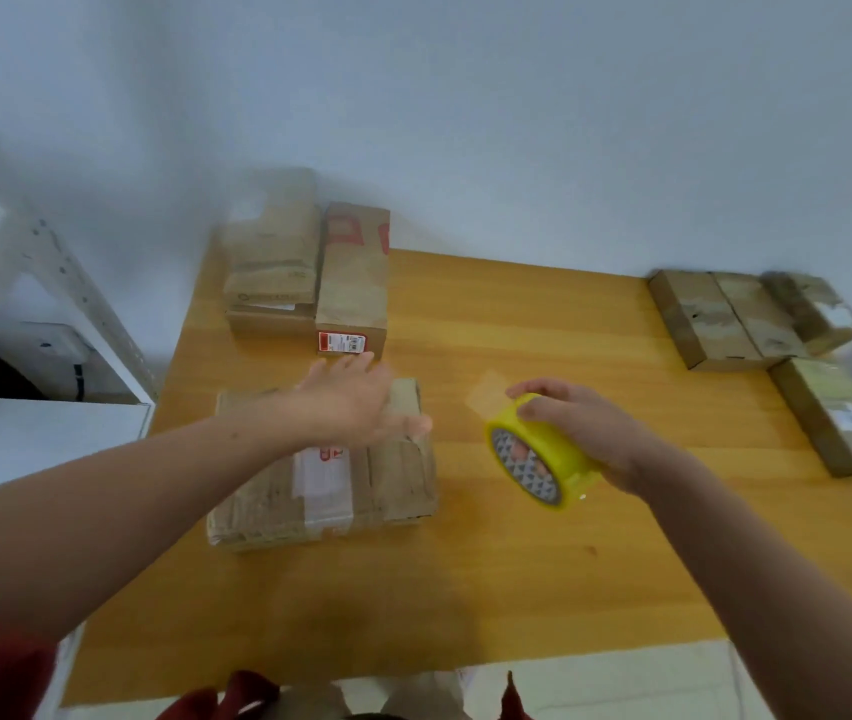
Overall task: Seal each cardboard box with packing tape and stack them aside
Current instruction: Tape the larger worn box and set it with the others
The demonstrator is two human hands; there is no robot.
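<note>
While right hand [587, 428] grips tape roll [561, 452] | left hand [356, 402] outstretched over box [320, 496]

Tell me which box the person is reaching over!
Start at the wooden table. Near its left edge lies a flat cardboard box under the open left hand. Unlike the stacked boxes behind it, it lies alone, a white label on top.
</note>
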